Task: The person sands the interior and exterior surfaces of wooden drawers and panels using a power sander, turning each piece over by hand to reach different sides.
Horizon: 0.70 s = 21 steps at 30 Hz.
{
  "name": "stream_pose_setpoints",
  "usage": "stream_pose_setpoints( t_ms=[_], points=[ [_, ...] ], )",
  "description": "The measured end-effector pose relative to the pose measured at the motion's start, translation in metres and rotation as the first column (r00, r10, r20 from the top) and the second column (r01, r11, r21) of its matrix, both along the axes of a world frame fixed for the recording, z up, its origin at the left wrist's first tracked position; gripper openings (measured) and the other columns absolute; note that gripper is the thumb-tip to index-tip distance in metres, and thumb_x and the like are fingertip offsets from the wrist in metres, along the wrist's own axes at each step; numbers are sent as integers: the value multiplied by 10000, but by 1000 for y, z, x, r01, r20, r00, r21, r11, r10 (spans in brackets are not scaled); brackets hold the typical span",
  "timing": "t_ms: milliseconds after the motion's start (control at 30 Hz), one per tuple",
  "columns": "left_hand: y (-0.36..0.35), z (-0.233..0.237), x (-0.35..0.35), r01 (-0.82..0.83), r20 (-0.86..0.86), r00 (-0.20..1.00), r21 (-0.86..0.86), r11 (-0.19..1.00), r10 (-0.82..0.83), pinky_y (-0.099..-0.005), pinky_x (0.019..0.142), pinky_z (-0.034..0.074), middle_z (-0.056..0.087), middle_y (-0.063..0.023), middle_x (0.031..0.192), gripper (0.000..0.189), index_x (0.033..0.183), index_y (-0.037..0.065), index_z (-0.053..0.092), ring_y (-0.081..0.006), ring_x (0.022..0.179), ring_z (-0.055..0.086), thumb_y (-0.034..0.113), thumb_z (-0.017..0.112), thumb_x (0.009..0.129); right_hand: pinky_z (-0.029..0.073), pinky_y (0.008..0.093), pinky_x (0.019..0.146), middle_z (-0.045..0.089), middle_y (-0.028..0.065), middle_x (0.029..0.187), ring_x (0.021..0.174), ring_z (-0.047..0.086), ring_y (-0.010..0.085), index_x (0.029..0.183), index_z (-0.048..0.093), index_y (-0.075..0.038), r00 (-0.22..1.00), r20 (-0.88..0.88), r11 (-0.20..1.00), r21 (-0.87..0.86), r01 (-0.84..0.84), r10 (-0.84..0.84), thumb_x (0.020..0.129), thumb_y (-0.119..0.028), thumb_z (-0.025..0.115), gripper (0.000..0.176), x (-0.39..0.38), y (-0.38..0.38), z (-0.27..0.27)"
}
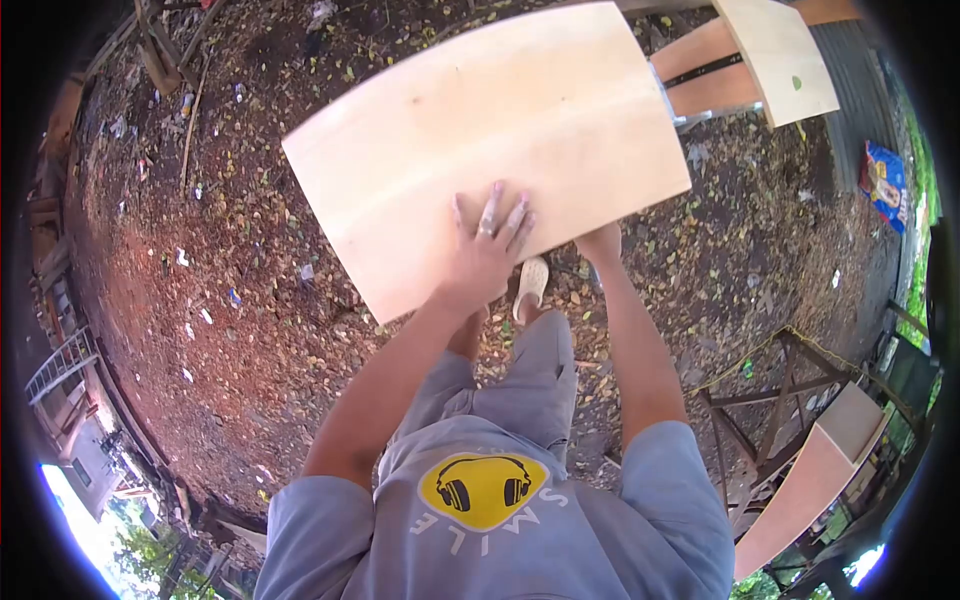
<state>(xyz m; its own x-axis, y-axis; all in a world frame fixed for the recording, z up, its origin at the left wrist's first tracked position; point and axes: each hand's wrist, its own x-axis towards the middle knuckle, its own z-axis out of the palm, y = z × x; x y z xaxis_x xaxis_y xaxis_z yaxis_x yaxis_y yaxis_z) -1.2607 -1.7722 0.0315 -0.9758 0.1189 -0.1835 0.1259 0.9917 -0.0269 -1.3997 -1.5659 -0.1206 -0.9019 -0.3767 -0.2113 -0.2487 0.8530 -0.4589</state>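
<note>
A wide, pale wooden panel [470, 120] lies in front of me, tilted across the view. My left hand [490, 240] rests flat on its top near the close edge, fingers spread, with a ring-like band on one finger. At the same edge, farther right, my right hand [602, 243] reaches in under the panel. The panel hides its fingers, so I cannot tell what they hold. Beyond the panel's right end, a drawer-like piece [785, 60] with a pale front sits on reddish boards, with a dark metal strip between them.
Leaf-strewn ground [230, 240] with litter surrounds my feet, one in a pale clog [532, 285]. To the right lie a blue printed bag [884, 185] and corrugated sheeting [855, 110]. A dark frame [775, 405] and a long wooden box [815, 475] stand at lower right.
</note>
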Motion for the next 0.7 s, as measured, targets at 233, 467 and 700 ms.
stream_pose_setpoints(
  t_ms=[233, 467, 700],
  points=[
    [-14, 14, -14, -92, 30, 996, 115, 989, 89, -746, 1111, 51, 164, 24, 1617, 834, 1520, 241, 300, -308, 1503, 21, 161, 643, 765, 558, 454, 779, 687, 176, 1013, 937, 663, 350, 1015, 666, -79, 997, -73, 1000, 15, -7, 8, 793, -329, 708, 337, -14, -15, -24],
    [-10, 19, -18, -56, -179, 983, -161, 985, 27, -608, 1178, 132, 303, 1, 1575, 658, 1475, 236, 408, -248, 1478, 205, 125, 575, 848, 562, 475, 787, 684, 225, 958, 888, 685, 374, 1153, 551, -12, 999, 16, 998, 41, -46, 46, 789, -370, 705, 534, -34, -15, -44],
    [-18, -4, -12, 38, -224, 973, -50, 998, -48, -667, 1154, 77, 154, -67, 1619, 809, 1527, 164, 277, -323, 1496, 74, 389, 567, 806, 562, 479, 781, 682, 240, 961, 894, 682, 397, 1119, 526, 41, 979, -112, 985, 38, -169, 172, 775, -437, 713, 619, -37, -20, -85]
  ],
)
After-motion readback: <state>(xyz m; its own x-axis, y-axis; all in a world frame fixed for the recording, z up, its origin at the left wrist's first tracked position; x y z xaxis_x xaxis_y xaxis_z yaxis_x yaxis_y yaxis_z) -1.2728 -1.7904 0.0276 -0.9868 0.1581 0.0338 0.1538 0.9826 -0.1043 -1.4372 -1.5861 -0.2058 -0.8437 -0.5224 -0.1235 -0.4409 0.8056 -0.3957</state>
